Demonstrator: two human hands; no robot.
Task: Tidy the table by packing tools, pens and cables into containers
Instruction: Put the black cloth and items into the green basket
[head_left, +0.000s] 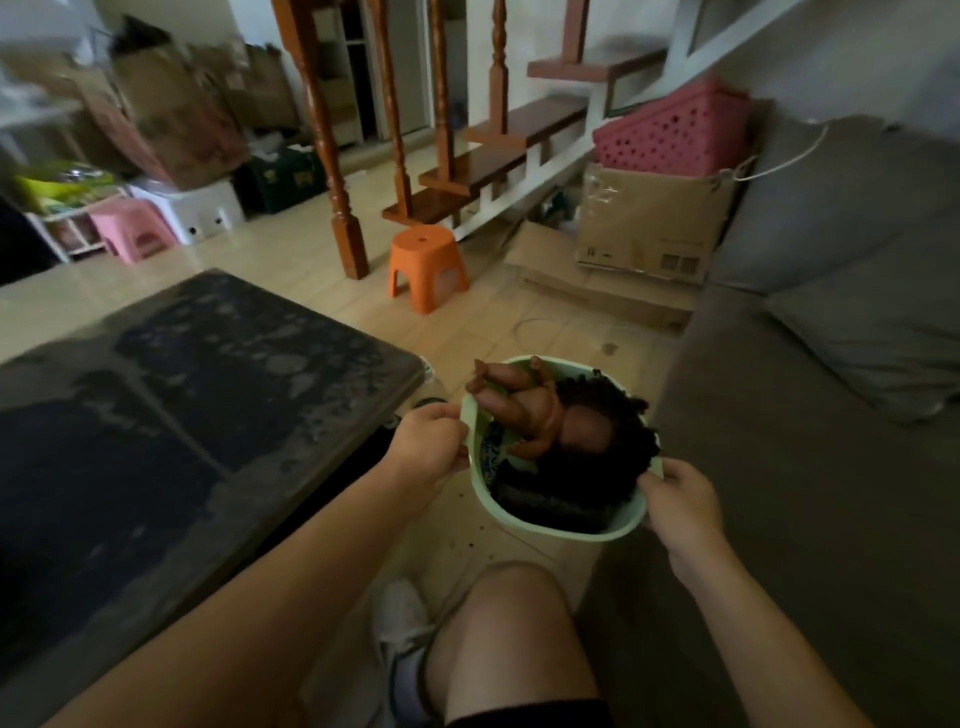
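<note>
where left grip (427, 442), right grip (681, 500) pinch rim, basin (550, 531) between

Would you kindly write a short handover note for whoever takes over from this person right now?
Left hand: grips the left rim of the green tub.
Right hand: grips the tub's right rim.
Things: the tub is held in the gap between the dark table and the grey sofa. It holds a doll and dark items too dim to identify.
Done: the tub looks packed.
Left: probably set it down; no loose tools, pens or cables can be made out.
</note>
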